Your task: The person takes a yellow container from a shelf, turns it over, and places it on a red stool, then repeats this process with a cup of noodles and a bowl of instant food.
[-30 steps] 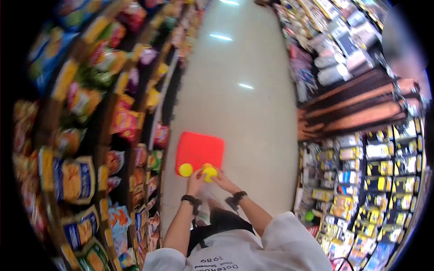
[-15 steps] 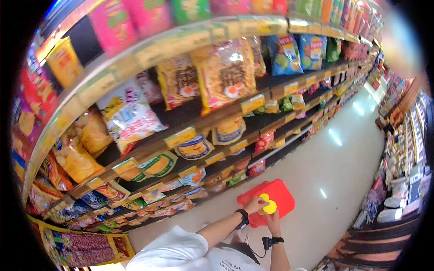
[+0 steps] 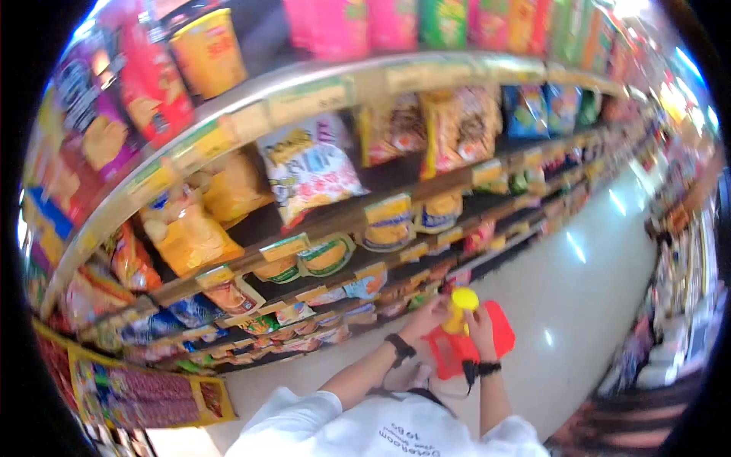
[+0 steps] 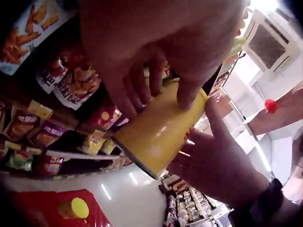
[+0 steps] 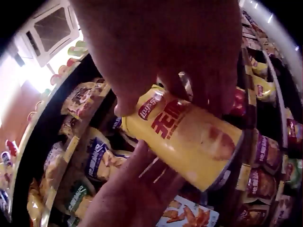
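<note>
Both hands hold a yellow potato chip canister (image 3: 464, 299) with red lettering, raised above a red plastic basket (image 3: 502, 329). My left hand (image 3: 431, 315) grips it near its lidded end; in the left wrist view the thumb and fingers reach around the yellow canister (image 4: 163, 125). From the other side my right hand (image 3: 481, 332) holds it, thumb by the lid end. The right wrist view shows the printed face of the canister (image 5: 189, 137), tilted, its bottom rim toward the lower right. A second yellow canister (image 4: 73, 208) is at the red basket (image 4: 28, 208).
Snack shelves (image 3: 297, 244) run along the left, filled with chip bags (image 3: 308, 167) and price tags. Pale shiny floor (image 3: 556, 282) stretches down the aisle. On the right side stand more shelves (image 3: 662, 305) of goods.
The head view has swung from the aisle toward the snack shelves. Both hands have raised one canister up from the red basket, and it now tilts between them.
</note>
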The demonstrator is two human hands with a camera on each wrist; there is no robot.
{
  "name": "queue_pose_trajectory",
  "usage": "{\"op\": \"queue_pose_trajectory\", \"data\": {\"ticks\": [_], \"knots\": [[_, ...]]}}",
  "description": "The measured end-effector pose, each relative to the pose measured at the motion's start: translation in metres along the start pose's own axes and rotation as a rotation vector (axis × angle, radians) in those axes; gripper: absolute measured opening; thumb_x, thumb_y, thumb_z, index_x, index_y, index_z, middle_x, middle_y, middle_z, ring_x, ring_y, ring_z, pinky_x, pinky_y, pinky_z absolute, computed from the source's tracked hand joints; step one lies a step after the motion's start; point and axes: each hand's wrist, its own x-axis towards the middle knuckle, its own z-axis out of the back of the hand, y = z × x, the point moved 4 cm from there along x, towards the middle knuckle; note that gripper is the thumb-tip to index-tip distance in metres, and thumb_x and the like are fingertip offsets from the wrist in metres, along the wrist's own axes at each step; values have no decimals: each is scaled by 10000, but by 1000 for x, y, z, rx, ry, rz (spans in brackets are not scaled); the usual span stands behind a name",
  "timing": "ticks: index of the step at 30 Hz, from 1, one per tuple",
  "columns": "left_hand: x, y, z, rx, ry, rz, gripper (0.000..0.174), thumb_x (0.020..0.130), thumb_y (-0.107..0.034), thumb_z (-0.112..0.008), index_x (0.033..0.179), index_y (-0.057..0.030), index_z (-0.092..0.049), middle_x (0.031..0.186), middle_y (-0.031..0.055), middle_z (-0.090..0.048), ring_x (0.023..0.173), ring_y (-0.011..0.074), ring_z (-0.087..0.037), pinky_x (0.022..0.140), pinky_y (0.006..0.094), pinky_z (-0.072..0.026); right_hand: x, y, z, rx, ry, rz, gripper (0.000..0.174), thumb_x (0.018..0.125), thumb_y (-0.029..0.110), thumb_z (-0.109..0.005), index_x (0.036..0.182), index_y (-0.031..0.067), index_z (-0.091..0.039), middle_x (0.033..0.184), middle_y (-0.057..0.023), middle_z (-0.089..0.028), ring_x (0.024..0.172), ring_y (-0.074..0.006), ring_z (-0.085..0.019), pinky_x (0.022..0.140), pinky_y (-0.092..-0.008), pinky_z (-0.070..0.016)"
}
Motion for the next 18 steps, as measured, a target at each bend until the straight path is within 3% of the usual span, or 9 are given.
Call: {"op": "queue_pose_trajectory", "data": {"ticks": [1,2,3,5,6,9,12,15,18], "knots": [[-1,-3,9,72,-14,34,424,909,-150,-709,1281,-52,-531,1167,63,-631,1090,171,-618,958,346,-493,2,19,-1,-96,-93,108,336,929,271,-644,1107,-14,-654,892,-159,-671,811,-266,-649,717,-387,-508],[1,6,17,118,-44,105,435,913,-187,-707,1286,-45,-534,1210,80,-629,1125,175,-605,970,347,-484,8,15,-5,-212,-88,111,359,931,293,-641,1121,-12,-647,916,-175,-676,811,-304,-644,738,-408,-507],[-3,-5,23,34,-86,12,446,910,-239,-711,1271,-34,-550,1252,109,-619,1153,189,-599,968,347,-483,7,36,-10,-118,-65,76,368,937,292,-635,1141,-14,-633,977,-194,-669,876,-340,-641,770,-419,-509],[-8,-44,43,264,-205,-50,430,880,-174,-731,1242,-16,-562,1209,130,-599,1084,239,-623,955,344,-489,15,81,-15,-83,-39,217,371,962,291,-606,1166,-19,-611,1033,-194,-643,964,-306,-636,818,-383,-503],[-6,-64,50,254,-223,-212,431,864,-130,-740,1235,-10,-557,1196,131,-578,1049,250,-629,942,343,-498,21,96,-23,-42,-8,264,372,969,292,-597,1168,-22,-605,1040,-193,-633,973,-290,-634,827,-368,-500],[-14,-104,71,242,-260,-251,389,876,-70,-708,1224,11,-555,1165,113,-572,1043,221,-621,908,323,-512,24,145,-38,119,22,259,375,976,296,-586,1158,-32,-595,1021,-187,-618,931,-283,-622,820,-357,-491],[-19,-123,92,205,-294,-265,419,869,-79,-714,1245,-1,-547,1190,124,-574,1070,235,-621,937,340,-501,29,180,-45,-61,102,186,372,982,298,-574,1132,-42,-587,1019,-190,-606,892,-299,-611,800,-373,-491],[-30,-149,108,149,-357,-336,397,914,-48,-648,1290,7,-531,1193,104,-591,1079,206,-609,944,327,-489,38,203,-62,-85,74,461,387,973,318,-588,1114,-42,-582,995,-192,-590,905,-312,-587,795,-390,-474],[-37,-148,132,-25,-397,-177,465,955,-68,-614,1394,-8,-474,1234,115,-606,1123,185,-593,962,320,-482,32,247,-60,-180,22,616,417,941,333,-639,1116,-41,-582,965,-192,-576,925,-327,-569,816,-395,-465]]}}
